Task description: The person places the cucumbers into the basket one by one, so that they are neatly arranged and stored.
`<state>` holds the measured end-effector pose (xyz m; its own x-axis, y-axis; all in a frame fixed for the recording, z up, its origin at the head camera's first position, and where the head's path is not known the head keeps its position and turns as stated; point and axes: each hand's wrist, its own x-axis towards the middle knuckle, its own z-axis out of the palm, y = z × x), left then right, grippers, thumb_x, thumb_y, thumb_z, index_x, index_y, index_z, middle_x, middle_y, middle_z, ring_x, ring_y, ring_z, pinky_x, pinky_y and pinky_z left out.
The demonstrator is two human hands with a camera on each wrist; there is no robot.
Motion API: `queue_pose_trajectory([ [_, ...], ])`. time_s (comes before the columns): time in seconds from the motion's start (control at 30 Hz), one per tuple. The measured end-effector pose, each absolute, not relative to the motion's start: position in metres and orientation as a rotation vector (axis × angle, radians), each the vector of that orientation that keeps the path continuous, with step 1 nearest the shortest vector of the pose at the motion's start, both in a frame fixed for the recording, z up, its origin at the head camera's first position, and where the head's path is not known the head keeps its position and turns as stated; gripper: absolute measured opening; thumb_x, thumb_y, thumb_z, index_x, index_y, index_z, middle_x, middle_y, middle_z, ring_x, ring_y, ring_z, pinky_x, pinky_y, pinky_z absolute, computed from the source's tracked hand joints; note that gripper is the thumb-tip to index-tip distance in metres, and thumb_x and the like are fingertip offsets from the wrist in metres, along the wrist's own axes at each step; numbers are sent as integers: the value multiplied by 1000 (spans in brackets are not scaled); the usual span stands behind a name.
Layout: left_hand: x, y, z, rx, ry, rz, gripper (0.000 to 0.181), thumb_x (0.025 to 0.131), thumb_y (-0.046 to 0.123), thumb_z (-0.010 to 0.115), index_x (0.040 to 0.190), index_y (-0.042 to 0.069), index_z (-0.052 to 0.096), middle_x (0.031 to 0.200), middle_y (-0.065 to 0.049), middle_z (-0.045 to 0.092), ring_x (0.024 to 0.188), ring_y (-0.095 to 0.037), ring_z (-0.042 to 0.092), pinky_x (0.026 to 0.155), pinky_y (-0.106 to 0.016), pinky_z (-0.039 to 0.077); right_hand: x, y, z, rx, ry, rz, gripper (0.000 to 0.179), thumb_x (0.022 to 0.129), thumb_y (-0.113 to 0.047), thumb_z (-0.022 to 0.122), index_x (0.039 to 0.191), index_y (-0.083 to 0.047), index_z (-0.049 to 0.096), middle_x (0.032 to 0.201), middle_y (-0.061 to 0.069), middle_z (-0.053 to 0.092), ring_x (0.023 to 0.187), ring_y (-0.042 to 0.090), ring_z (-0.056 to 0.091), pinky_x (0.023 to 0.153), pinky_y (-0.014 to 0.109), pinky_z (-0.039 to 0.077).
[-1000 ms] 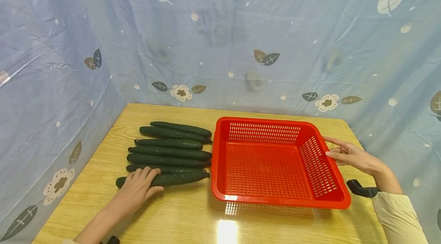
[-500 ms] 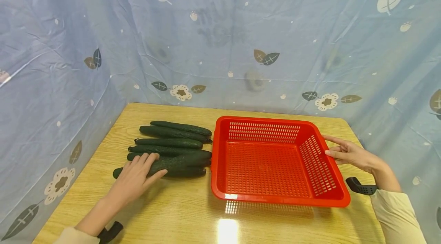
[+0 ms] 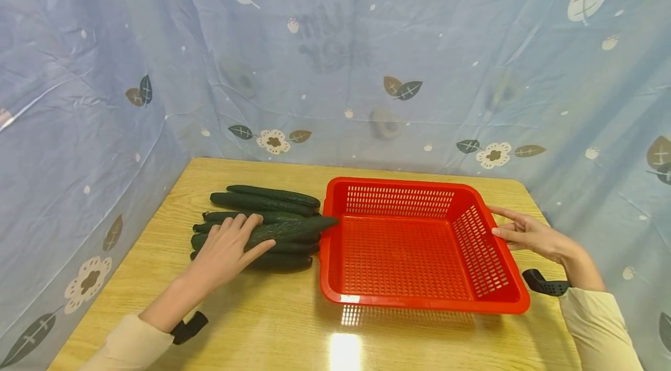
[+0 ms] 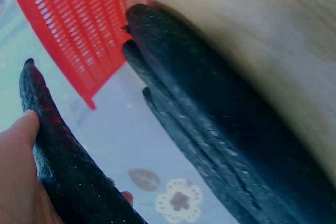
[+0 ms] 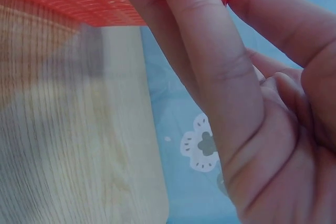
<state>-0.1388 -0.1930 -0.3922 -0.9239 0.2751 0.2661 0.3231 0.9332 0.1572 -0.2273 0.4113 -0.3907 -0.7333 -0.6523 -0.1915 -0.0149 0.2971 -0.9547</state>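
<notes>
My left hand grips a dark green cucumber above the other cucumbers, its far tip overlapping the basket's left rim in the head view. In the left wrist view the thumb lies along this cucumber, and fingertips show at its far side. At the right, my right hand pinches the rim of a red plastic basket between thumb and fingers. The right wrist view has those fingers up at the red rim. Nothing lies inside the basket, which has slotted walls and a mesh bottom.
Several more cucumbers lie side by side on the wooden table, left of the basket. A blue curtain with leaf and flower prints hangs behind and along both sides of the table.
My left hand has picked up the nearest cucumber and carried it up and rightward over the others, toward the basket's left rim. The right hand keeps its hold on the basket.
</notes>
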Motion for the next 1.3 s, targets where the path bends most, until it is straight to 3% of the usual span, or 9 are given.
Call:
queue_pose_trajectory([
  [0.67,-171,-143,-374,-601,-2806,-185,53,86,57,53,122,19,48,89,-8,48,69,-24,40,60,-32,29,-226,409,-391,-568,2021,-1455,62,99,-2,37,143,9,-5,115,4,65,99,25,65,81,35,53],
  [1.17,-188,-104,-363,-723,-2861,-117,58,89,61,44,129,20,43,105,-13,53,88,-32,49,68,-39,36,-225,407,-385,-568,2073,-1412,63,99,-3,40,142,12,-3,112,-1,66,97,20,65,79,35,53],
  [1.3,-192,-93,-360,-752,-2876,-96,57,89,63,40,128,21,41,100,-11,51,83,-29,47,66,-36,33,-223,404,-383,-575,2095,-1416,64,98,-3,42,141,15,-2,110,4,66,96,22,66,79,34,53],
])
